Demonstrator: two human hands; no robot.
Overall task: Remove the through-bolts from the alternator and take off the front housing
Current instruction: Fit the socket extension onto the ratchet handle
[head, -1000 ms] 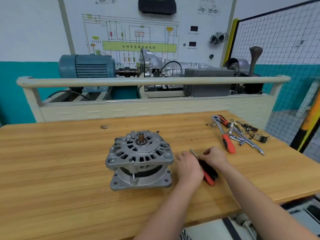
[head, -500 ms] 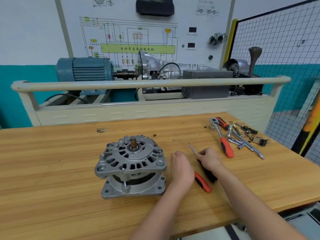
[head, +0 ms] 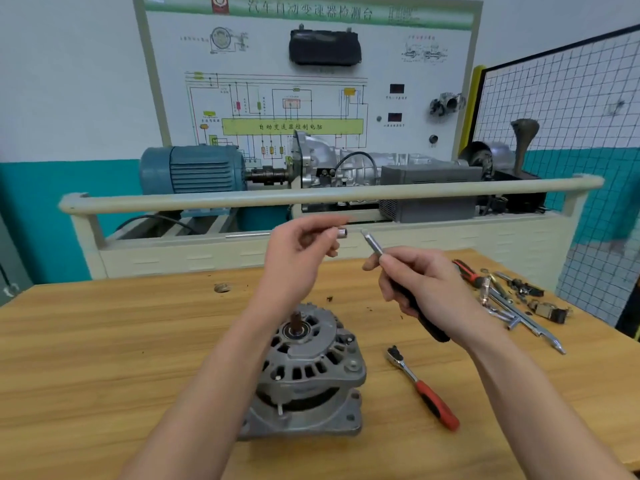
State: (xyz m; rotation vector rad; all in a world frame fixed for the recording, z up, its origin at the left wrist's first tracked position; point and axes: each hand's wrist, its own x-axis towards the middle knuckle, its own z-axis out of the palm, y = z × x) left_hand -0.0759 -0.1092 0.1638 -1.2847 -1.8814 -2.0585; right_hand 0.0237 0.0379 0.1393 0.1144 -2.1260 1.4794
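One alternator (head: 304, 372) stood near-centre on the workbench (head: 104, 341). Above it, the left hand (head: 298, 254) pinched one socket (head: 342, 232); the right hand (head: 426, 289) gripped one driver handle (head: 372, 242), tips apart. One ratchet (head: 422, 389) lay to the right.

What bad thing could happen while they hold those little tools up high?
The socket, pinched only at the left hand's fingertips, might slip, fall and roll off the table. The driver in the right hand is not yet joined to it, so a crooked push could knock it loose.
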